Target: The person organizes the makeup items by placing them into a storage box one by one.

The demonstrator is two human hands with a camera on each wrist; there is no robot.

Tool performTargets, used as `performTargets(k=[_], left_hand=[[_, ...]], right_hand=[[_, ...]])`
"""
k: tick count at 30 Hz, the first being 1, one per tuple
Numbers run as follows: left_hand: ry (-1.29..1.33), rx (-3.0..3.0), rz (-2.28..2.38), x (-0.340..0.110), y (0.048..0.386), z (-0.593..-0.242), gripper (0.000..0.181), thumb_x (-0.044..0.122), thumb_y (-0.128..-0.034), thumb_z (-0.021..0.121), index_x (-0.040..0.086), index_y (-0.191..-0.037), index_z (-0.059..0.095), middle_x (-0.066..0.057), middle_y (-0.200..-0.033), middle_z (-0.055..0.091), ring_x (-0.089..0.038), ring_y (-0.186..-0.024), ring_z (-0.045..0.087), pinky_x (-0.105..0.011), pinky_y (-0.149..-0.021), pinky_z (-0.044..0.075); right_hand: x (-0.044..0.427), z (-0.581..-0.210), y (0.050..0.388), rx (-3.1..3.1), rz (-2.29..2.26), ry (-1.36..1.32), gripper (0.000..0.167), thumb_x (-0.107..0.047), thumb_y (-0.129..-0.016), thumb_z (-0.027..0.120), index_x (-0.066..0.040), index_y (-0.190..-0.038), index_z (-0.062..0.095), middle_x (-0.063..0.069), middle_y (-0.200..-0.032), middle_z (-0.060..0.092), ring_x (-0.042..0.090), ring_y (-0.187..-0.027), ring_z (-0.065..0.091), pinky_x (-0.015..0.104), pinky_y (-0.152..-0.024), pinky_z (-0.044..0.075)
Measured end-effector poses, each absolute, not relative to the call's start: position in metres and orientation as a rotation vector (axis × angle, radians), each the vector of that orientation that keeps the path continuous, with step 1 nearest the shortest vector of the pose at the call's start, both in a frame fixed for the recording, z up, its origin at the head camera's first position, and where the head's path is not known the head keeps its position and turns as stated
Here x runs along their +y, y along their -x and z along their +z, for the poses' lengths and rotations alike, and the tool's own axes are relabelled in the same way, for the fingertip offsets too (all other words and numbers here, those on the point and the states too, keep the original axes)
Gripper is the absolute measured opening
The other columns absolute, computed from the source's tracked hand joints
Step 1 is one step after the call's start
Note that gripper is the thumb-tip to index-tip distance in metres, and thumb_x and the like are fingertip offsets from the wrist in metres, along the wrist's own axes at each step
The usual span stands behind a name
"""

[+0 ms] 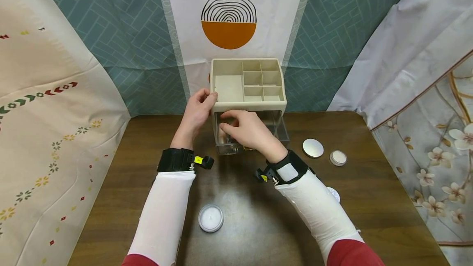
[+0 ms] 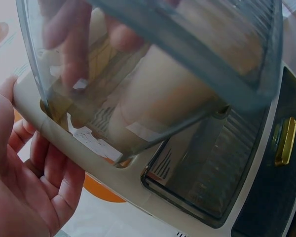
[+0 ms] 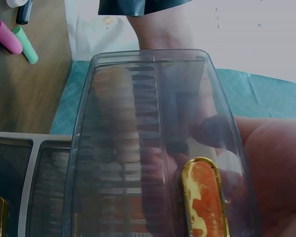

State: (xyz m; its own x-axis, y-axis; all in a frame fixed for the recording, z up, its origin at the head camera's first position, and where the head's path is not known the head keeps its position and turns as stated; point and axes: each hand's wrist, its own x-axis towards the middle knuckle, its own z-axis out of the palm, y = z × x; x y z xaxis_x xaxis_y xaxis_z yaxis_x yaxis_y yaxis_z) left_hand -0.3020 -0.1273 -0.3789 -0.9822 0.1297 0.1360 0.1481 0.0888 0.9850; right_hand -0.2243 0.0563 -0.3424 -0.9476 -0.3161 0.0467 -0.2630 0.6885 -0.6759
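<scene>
A cream desk organizer (image 1: 255, 105) with small compartments on top stands at the back of the table. Its clear drawer (image 1: 226, 150) is pulled out and has a gold handle (image 3: 204, 197). My left hand (image 1: 196, 114) grips the organizer's left front corner, thumb on the rim and fingers curled at the side. Into the drawer reaches my right hand (image 1: 251, 130), thumb and forefinger bent and apart, with nothing visible between them. The other fingers are partly hidden. Through the drawer wall in the left wrist view, the fingers look blurred.
Nearest me is a white candle (image 1: 211, 218). A silver lid (image 1: 313, 148) and a small round tin (image 1: 338, 158) lie at right; another round piece (image 1: 334, 194) is partly behind the right sleeve. Pink (image 3: 6, 37) and green (image 3: 25, 44) tubes lie on the wood. Curtains surround the table.
</scene>
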Motion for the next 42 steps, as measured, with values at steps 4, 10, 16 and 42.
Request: performTargets(k=[4, 10, 16, 42], left_hand=[[0.296, -2.310, -2.094, -0.127, 0.302, -0.379, 0.027, 0.036, -0.1067, 0.061, 0.012, -0.097, 0.057, -0.005, -0.091, 0.049, -0.019, -0.079, 0.047, -0.029, -0.069, 0.038], [0.282, -2.303, -2.102, -0.127, 0.303, -0.379, 0.026, 0.036, -0.1065, 0.062, 0.013, -0.094, 0.057, -0.003, -0.089, 0.049, -0.017, -0.078, 0.047, -0.028, -0.068, 0.039], [0.277, -2.289, -2.104, -0.127, 0.305, -0.380, 0.026, 0.035, -0.1059, 0.062, 0.013, -0.093, 0.056, -0.003, -0.087, 0.049, -0.017, -0.076, 0.047, -0.028, -0.067, 0.039], [0.287, -2.320, -2.070, -0.129, 0.305, -0.381, 0.029, 0.039, -0.1060, 0.063, 0.013, -0.093, 0.055, -0.003, -0.088, 0.048, -0.017, -0.077, 0.047, -0.029, -0.068, 0.039]], right_hand=[[0.059, -0.340, 0.222, 2.845, -1.170, 0.487, 0.032, -0.031, -0.105, 0.068, -0.015, -0.132, 0.074, -0.001, -0.083, 0.070, 0.016, -0.073, 0.064, 0.035, -0.069, 0.050], [0.065, -0.339, 0.218, 2.869, -1.274, 0.501, 0.025, -0.029, -0.105, 0.070, -0.016, -0.126, 0.077, -0.002, -0.081, 0.068, 0.016, -0.070, 0.063, 0.035, -0.065, 0.049], [0.077, -0.337, 0.214, 2.831, -1.405, 0.517, 0.025, -0.026, -0.105, 0.070, -0.013, -0.126, 0.077, -0.001, -0.079, 0.071, 0.019, -0.071, 0.068, 0.036, -0.063, 0.049], [0.174, -0.345, 0.169, 2.754, -1.844, 0.236, 0.024, -0.022, -0.107, 0.069, -0.005, -0.123, 0.077, 0.017, -0.090, 0.072, 0.021, -0.077, 0.071, 0.027, -0.072, 0.059]])
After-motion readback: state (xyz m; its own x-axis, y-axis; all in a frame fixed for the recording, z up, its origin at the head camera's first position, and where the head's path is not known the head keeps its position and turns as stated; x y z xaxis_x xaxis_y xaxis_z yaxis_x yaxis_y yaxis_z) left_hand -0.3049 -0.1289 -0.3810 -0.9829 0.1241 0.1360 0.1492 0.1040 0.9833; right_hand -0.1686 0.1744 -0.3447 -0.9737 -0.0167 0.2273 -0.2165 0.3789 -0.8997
